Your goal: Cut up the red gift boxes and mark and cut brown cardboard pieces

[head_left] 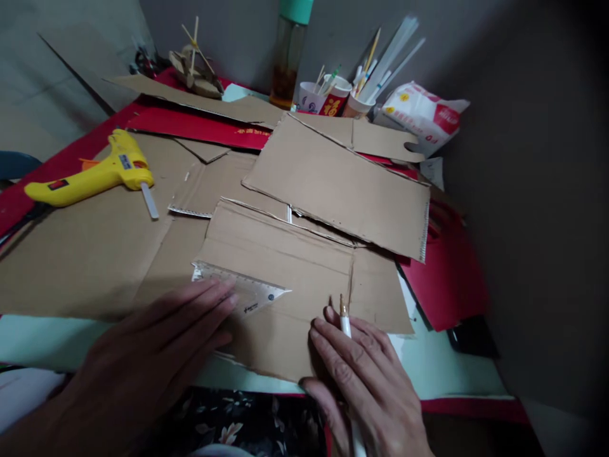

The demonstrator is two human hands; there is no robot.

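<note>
A clear plastic set square (252, 295) lies on a creased cardboard piece (285, 260) in front of me. My left hand (166, 336) rests on the set square's left part, fingers stretched out flat. On the cardboard's right side is my right hand (366, 368), with a white pen (346, 325) tucked between its fingers, its gold-coloured tip pointing away from me. The thumb of that hand is near the cardboard's front edge. Just beyond, a larger cardboard panel (337, 178) overlaps other cardboard sheets.
A yellow glue gun (95, 174) with a glue stick lies on cardboard at left. At the back stand a bottle (288, 57), paper cups (311, 98) holding sticks, and a tissue pack (419, 114). A red paper bag (447, 273) is at right, above a dark phone-like object (471, 336).
</note>
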